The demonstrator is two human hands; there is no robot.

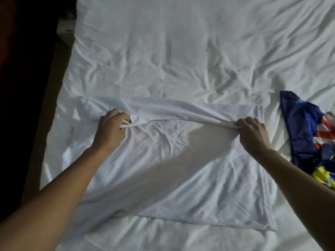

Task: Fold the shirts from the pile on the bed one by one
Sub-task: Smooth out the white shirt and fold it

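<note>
Stage: judging by how things lie, this is an early step on one shirt, which is spread out and gripped at its far end but not yet folded into a packet.
Done: one garment is out of the pile and laid on the wide bed with a crumpled white sheet (163, 51). No finished, folded shirt shows anywhere on the bed.
Left: the folds on this shirt, then the coloured garments at the bed's right edge. How many those are, I cannot tell.
Left hand: the left hand (112, 127) is toward the left side of the bed, knuckles up. Its fingers are curled tight, pinching a bunched corner of the shirt's cloth.
Shirt: the plain white, thin, soft-cloth shirt (172, 169) lies across the near middle of the bed, between the two hands. Its near edge is straight and flat on the sheet. Its middle is creased, with the arms' shadows across it. At the far end a band of cloth runs from hand to hand as a raised ridge. White on white, its outline there is hard to trace.
Right hand: the right hand (252, 132) is toward the right side of the bed, its fingers closed over a gathered fold of the same shirt.
Pile: a heap of glossy navy cloth with red-and-white stripes and a yellow patch (304, 127) sits at the bed's right edge, rumpled and apart from both hands.
</note>
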